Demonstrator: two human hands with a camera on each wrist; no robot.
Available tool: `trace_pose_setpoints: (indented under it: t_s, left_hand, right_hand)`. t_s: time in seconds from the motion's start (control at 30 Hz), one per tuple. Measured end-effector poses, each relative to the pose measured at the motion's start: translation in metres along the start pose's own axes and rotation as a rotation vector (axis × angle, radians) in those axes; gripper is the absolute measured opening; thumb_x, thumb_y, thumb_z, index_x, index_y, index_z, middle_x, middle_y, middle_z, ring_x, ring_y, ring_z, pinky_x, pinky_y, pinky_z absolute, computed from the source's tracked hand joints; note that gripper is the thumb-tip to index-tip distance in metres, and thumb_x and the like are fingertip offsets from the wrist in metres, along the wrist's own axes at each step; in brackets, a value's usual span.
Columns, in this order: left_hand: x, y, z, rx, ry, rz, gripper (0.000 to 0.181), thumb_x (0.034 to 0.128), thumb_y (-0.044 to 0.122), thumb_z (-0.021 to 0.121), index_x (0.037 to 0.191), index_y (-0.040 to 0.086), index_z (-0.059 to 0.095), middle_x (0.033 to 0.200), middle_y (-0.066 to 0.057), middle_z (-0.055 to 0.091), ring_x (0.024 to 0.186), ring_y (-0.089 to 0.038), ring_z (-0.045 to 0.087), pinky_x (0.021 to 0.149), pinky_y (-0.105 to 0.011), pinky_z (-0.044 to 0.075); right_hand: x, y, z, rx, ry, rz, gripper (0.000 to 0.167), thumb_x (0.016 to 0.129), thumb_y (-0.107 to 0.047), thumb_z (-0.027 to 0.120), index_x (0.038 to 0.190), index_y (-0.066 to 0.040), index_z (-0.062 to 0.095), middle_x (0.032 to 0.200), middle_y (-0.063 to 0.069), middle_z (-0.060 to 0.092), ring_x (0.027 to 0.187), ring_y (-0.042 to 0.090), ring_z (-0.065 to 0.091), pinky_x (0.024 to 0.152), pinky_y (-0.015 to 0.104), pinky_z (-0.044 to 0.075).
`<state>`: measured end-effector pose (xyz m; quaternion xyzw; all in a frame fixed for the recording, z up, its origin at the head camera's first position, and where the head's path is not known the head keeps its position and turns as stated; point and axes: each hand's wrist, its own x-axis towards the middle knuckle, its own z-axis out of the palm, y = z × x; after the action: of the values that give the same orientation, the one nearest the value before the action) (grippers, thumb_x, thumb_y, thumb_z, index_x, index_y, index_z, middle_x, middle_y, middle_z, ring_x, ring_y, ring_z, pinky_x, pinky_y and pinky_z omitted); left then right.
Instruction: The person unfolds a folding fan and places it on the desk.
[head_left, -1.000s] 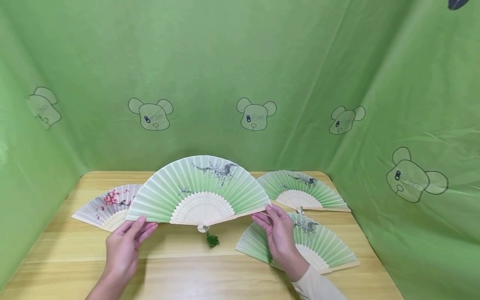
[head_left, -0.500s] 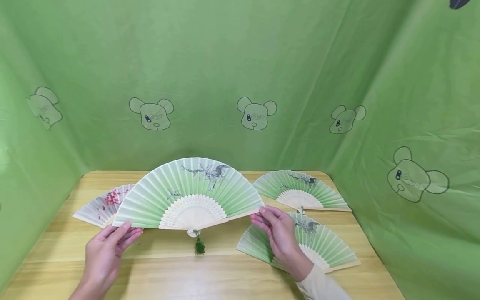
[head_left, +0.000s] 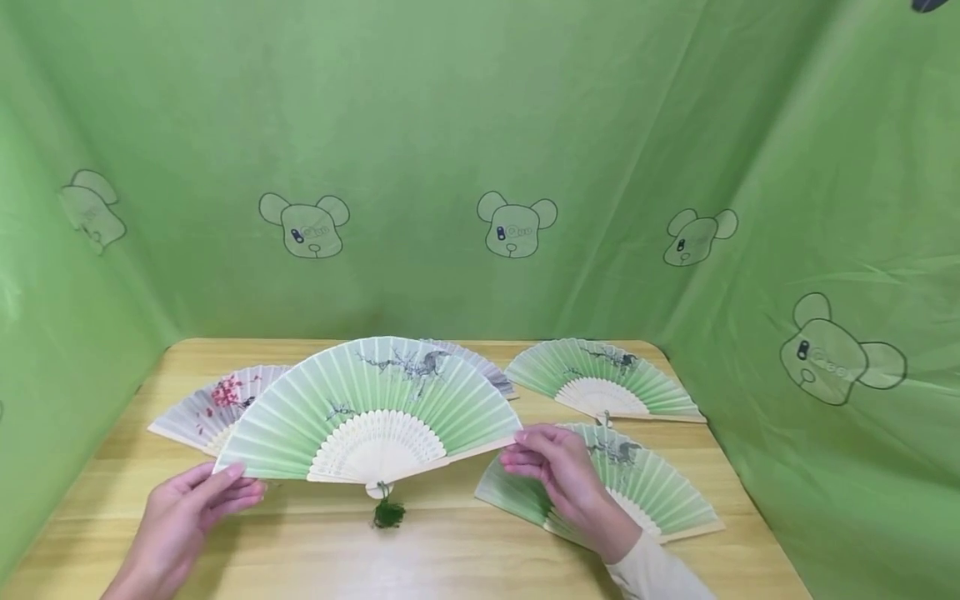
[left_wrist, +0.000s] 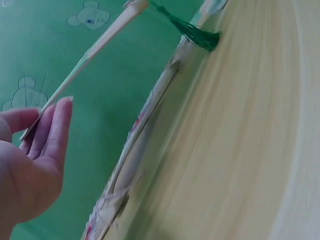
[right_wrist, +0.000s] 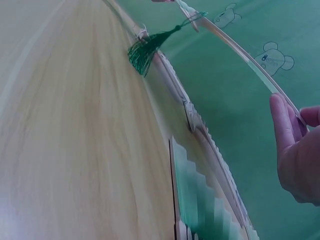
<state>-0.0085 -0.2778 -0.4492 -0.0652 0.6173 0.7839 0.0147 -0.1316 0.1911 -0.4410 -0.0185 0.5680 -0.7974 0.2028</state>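
Note:
A spread green folding fan (head_left: 382, 392) with a dark branch print is held up above the table between both hands. My left hand (head_left: 176, 517) pinches its left end between thumb and fingers; the left wrist view shows the fan edge-on in that hand (left_wrist: 37, 165). At the other end, my right hand (head_left: 562, 475) pinches the outer rib, also seen in the right wrist view, where the hand (right_wrist: 300, 155) grips the thin edge. From the fan's pivot hangs a dark green tassel (head_left: 388, 513), clear of the tabletop.
On the wooden table (head_left: 420, 567) lie a grey fan with red blossoms (head_left: 225, 396) at left, a partly hidden greyish fan (head_left: 480, 367) behind the held one, and two green fans, one far right (head_left: 600, 383), one nearer (head_left: 667, 492). Green cloth walls (head_left: 420, 125) surround the table.
The held fan has moved left and down toward me, its tassel swinging. Both hands keep their pinch; the left hand has shifted further left. The greyish fan behind has come into sight.

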Motion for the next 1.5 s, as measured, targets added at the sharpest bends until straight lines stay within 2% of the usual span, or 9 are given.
trace_pose_setpoints:
  t_s: [0.13, 0.43, 0.53, 0.7, 0.83, 1.0, 1.1, 1.3, 1.5]
  left_hand:
    - [-0.003, -0.004, -0.013, 0.077, -0.049, -0.030, 0.021, 0.1078, 0.008, 0.053, 0.110, 0.011, 0.073, 0.103, -0.011, 0.081, 0.097, -0.023, 0.080, 0.092, -0.033, 0.067]
    - [-0.002, -0.011, -0.043, 0.106, -0.178, -0.155, 0.022, 0.1057, 0.001, 0.052, 0.102, 0.008, 0.073, 0.098, -0.009, 0.080, 0.093, -0.020, 0.080, 0.090, -0.036, 0.068]
    - [0.001, -0.012, -0.050, 0.175, -0.197, -0.231, 0.018, 0.1053, 0.005, 0.055, 0.100, 0.007, 0.073, 0.096, -0.006, 0.080, 0.090, -0.019, 0.080, 0.089, -0.036, 0.068]
    - [0.001, -0.014, -0.061, 0.291, -0.279, -0.330, 0.016, 0.1058, 0.013, 0.058, 0.103, 0.004, 0.071, 0.094, -0.002, 0.079, 0.086, -0.015, 0.078, 0.087, -0.035, 0.069]
    - [-0.001, -0.017, -0.069, 0.328, -0.348, -0.364, 0.020, 0.1076, 0.016, 0.055, 0.103, 0.002, 0.069, 0.094, 0.000, 0.078, 0.082, -0.012, 0.077, 0.082, -0.033, 0.070]
    - [-0.003, -0.018, -0.077, 0.326, -0.423, -0.368, 0.023, 0.1088, 0.015, 0.052, 0.107, 0.000, 0.069, 0.095, 0.000, 0.077, 0.082, -0.010, 0.076, 0.079, -0.030, 0.070]
    - [-0.006, -0.017, -0.080, 0.365, -0.417, -0.370, 0.024, 0.1080, 0.016, 0.054, 0.107, -0.003, 0.070, 0.094, 0.000, 0.076, 0.081, -0.009, 0.074, 0.077, -0.028, 0.070]
    - [-0.011, -0.018, -0.081, 0.521, -0.313, -0.401, 0.027, 0.1034, 0.022, 0.063, 0.099, -0.003, 0.072, 0.086, -0.001, 0.074, 0.074, -0.006, 0.071, 0.070, -0.024, 0.069]
    - [-0.012, -0.021, -0.077, 0.642, -0.220, -0.414, 0.030, 0.0986, 0.028, 0.071, 0.092, -0.001, 0.073, 0.077, 0.001, 0.071, 0.069, -0.006, 0.068, 0.063, -0.022, 0.067]
  right_hand:
    - [0.000, 0.001, -0.004, -0.080, -0.039, 0.043, 0.009, 0.098, -0.005, 0.064, 0.094, -0.008, 0.071, 0.086, 0.009, 0.080, 0.079, 0.019, 0.079, 0.082, 0.034, 0.070]
    - [-0.001, 0.010, -0.014, -0.231, -0.165, 0.144, 0.004, 0.095, -0.005, 0.068, 0.095, -0.002, 0.071, 0.082, 0.006, 0.078, 0.073, 0.017, 0.078, 0.075, 0.034, 0.071]
    - [0.000, 0.013, -0.015, -0.301, -0.206, 0.152, 0.013, 0.095, -0.007, 0.069, 0.098, 0.006, 0.070, 0.082, 0.006, 0.077, 0.072, 0.017, 0.078, 0.073, 0.034, 0.071]
    - [-0.002, 0.018, -0.014, -0.419, -0.263, 0.162, 0.032, 0.096, -0.009, 0.069, 0.102, 0.021, 0.063, 0.081, 0.006, 0.075, 0.072, 0.019, 0.077, 0.071, 0.035, 0.071]
    - [-0.006, 0.022, -0.015, -0.457, -0.304, 0.198, 0.034, 0.094, -0.011, 0.070, 0.100, 0.022, 0.063, 0.077, 0.007, 0.074, 0.068, 0.018, 0.076, 0.067, 0.033, 0.071]
    - [-0.010, 0.027, -0.016, -0.462, -0.357, 0.240, 0.035, 0.093, -0.010, 0.072, 0.100, 0.023, 0.063, 0.075, 0.008, 0.075, 0.064, 0.016, 0.074, 0.063, 0.030, 0.070]
    - [-0.010, 0.030, -0.014, -0.509, -0.392, 0.234, 0.032, 0.094, -0.011, 0.072, 0.098, 0.021, 0.065, 0.075, 0.009, 0.075, 0.062, 0.015, 0.074, 0.061, 0.030, 0.069]
    - [-0.013, 0.034, -0.011, -0.575, -0.413, 0.249, 0.027, 0.093, -0.012, 0.072, 0.093, 0.015, 0.069, 0.074, 0.015, 0.075, 0.059, 0.015, 0.073, 0.058, 0.032, 0.069]
    - [-0.015, 0.038, -0.010, -0.617, -0.415, 0.284, 0.024, 0.095, -0.010, 0.071, 0.087, 0.012, 0.070, 0.068, 0.011, 0.073, 0.056, 0.015, 0.072, 0.054, 0.031, 0.068]
